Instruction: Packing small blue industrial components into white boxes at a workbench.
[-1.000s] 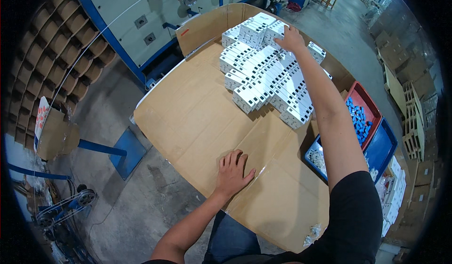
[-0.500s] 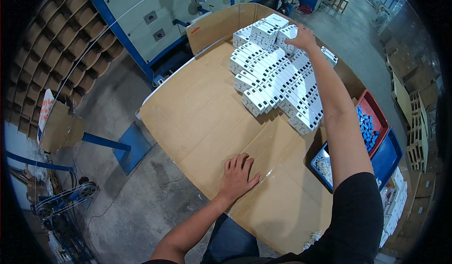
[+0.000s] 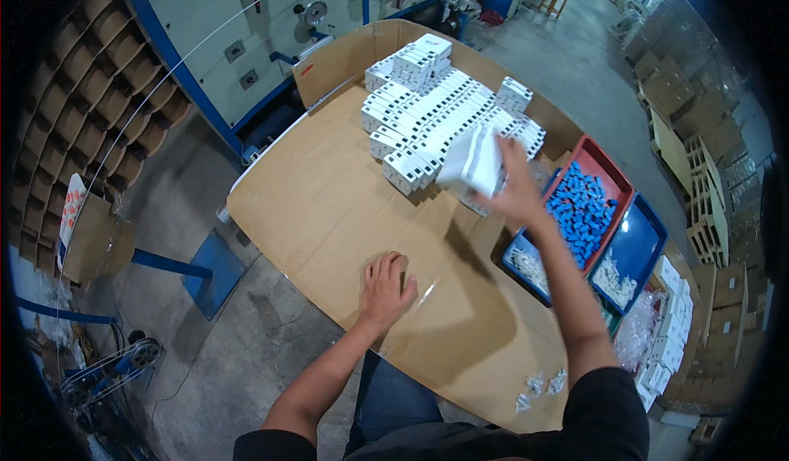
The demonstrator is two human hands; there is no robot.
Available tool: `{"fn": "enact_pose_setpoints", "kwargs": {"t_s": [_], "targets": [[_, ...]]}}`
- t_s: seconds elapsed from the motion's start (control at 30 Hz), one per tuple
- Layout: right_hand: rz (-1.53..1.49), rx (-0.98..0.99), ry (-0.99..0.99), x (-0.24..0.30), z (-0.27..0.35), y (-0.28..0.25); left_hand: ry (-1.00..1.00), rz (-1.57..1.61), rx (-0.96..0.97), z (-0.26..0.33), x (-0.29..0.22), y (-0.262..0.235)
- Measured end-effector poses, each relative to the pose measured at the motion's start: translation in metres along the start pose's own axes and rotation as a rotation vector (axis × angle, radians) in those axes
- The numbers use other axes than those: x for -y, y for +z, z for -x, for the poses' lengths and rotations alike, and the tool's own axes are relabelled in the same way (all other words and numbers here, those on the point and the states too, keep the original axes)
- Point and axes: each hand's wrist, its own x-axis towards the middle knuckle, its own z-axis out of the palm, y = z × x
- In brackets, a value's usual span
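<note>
My right hand (image 3: 516,188) is closed on a white boxy block (image 3: 473,160), smeared by motion, and holds it raised above the cardboard-covered table (image 3: 316,190). The block looks like the white units with dark slots in the rows (image 3: 444,120) behind it, perhaps electrical modules. A few more units (image 3: 422,58) are stacked on top of the far rows, and one unit (image 3: 514,94) stands upright at their right end. My left hand (image 3: 385,290) lies on the cardboard near the front edge with its fingers stretched out and nothing in it.
Right of the rows sit a red tray (image 3: 622,183) of small blue parts, a blue tray (image 3: 649,235) with white pieces, and a smaller blue tray (image 3: 516,272) of white parts. Clear plastic bits (image 3: 534,383) lie near the front right. Raised cardboard (image 3: 329,64) edges the far side.
My right hand has come back from the far rows toward me, bringing a white block up off them. The left hand stays resting on the cardboard. The view has shifted a little right.
</note>
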Motion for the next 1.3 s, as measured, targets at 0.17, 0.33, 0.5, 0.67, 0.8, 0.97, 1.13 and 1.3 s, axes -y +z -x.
{"fn": "enact_pose_setpoints", "kwargs": {"t_s": [0.17, 0.33, 0.5, 0.67, 0.8, 0.97, 1.13, 1.3], "targets": [[-0.160, -0.059, 0.302, 0.089, 0.150, 0.066, -0.049, 0.078, -0.145, 0.010, 0.010, 0.006], [-0.316, -0.284, 0.499, 0.129, 0.221, 0.114, -0.259, 0.657, -0.022, 0.012, 0.030, 0.026], [-0.191, -0.315, 0.521, 0.139, 0.263, 0.114, -0.511, 1.040, -0.084, 0.036, -0.043, 0.030], [-0.388, -0.075, 0.605, 0.152, 0.275, 0.084, -0.459, 0.848, -0.127, 0.054, -0.088, 0.040], [-0.444, 0.064, 0.583, 0.134, 0.285, 0.060, -0.474, 0.807, -0.050, 0.059, -0.094, 0.041], [-0.724, -0.241, 0.718, 0.111, 0.287, 0.076, -0.426, 1.109, -0.053, 0.050, -0.113, 0.057], [-0.597, -0.220, 0.858, 0.101, 0.283, 0.051, -0.423, 1.174, 0.101, 0.037, -0.093, 0.066], [-0.457, -0.182, 0.736, 0.103, 0.284, 0.064, -0.226, 0.687, -0.119, 0.050, -0.051, 0.057]]}}
